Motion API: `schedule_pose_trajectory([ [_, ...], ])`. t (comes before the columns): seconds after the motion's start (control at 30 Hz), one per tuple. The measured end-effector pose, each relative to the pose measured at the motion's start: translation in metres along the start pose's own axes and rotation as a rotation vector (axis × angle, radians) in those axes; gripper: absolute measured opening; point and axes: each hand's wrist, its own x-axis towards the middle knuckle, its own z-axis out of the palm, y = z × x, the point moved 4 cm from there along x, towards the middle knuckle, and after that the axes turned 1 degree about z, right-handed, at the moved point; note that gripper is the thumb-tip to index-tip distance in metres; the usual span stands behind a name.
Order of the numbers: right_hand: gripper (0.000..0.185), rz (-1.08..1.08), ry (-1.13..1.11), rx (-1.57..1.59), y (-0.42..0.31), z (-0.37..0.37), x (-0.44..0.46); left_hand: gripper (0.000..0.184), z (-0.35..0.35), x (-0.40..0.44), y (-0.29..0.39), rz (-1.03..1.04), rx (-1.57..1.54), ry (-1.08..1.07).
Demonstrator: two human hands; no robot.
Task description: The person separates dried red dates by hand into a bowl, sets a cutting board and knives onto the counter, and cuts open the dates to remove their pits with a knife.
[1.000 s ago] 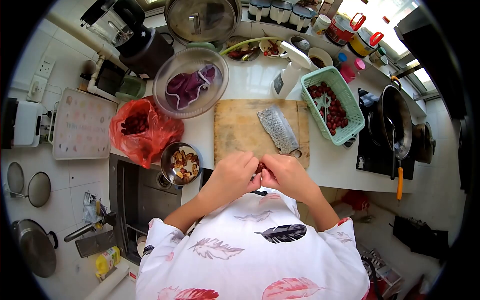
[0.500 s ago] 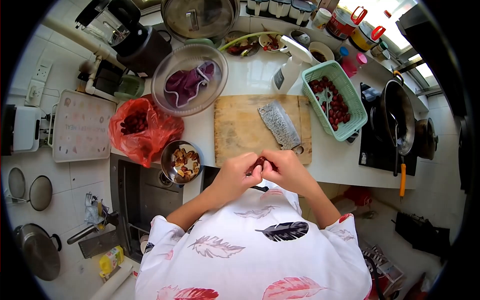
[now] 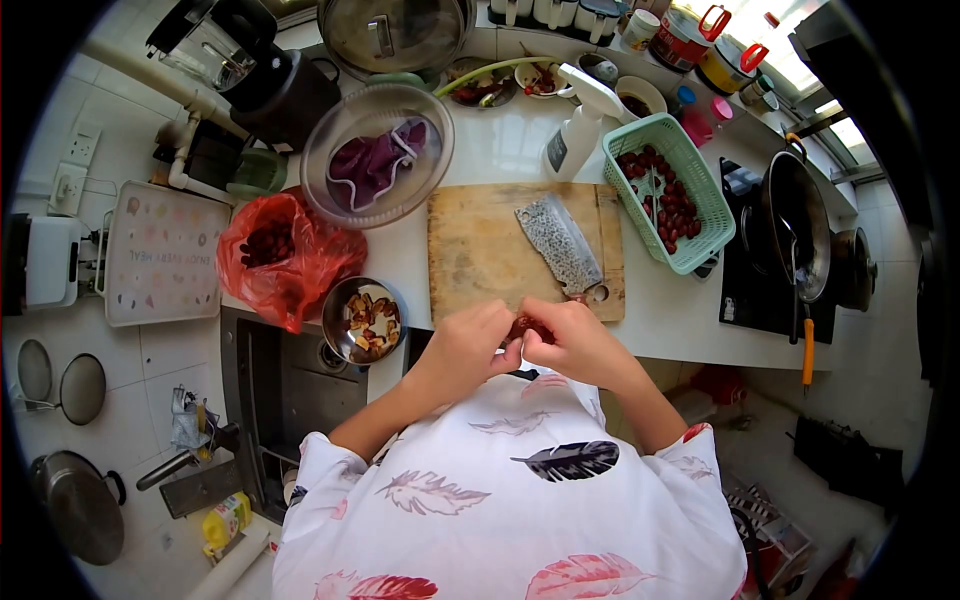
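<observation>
Between the fingertips of both hands is a dark red date (image 3: 528, 326), partly covered by the fingers. My left hand (image 3: 476, 338) pinches it from one side and my right hand (image 3: 564, 336) from the other, just over the near edge of the wooden cutting board (image 3: 470, 240). A cleaver (image 3: 558, 244) with a speckled blade lies on the board, beyond my right hand. To the left of my hands stands a metal bowl (image 3: 394, 346) with brown and yellowish pieces in it. Red dates fill part of a green basket (image 3: 712, 238) at the right.
A red plastic bag (image 3: 330, 262) of dark dates sits beside a clear basin (image 3: 318, 200) holding a purple cloth (image 3: 374, 166). Behind the board stands a white spray bottle (image 3: 572, 140). The sink (image 3: 300, 400) is at left; a wok (image 3: 818, 240) rests on the stove at right.
The fingers have shifted slightly around the date, and more of its red skin shows between them. The view has tilted a little; the things on the counter stay in place.
</observation>
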Motion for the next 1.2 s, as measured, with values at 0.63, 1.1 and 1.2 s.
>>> schedule_pose_trajectory([
  [0.63,0.02,0.071,-0.101,-0.072,-0.003,0.001,-0.003,0.014,0.011,-0.011,-0.01,-0.383,-0.45,-0.06],
  [1.1,0.02,-0.028,-0.169,0.124,-0.01,0.0,-0.007,0.014,-0.006,-0.005,0.0,-0.338,-0.322,-0.121],
  [1.2,0.02,0.126,-0.126,0.125,-0.005,0.0,-0.009,0.017,-0.018,0.0,0.01,-0.171,-0.038,-0.018],
])
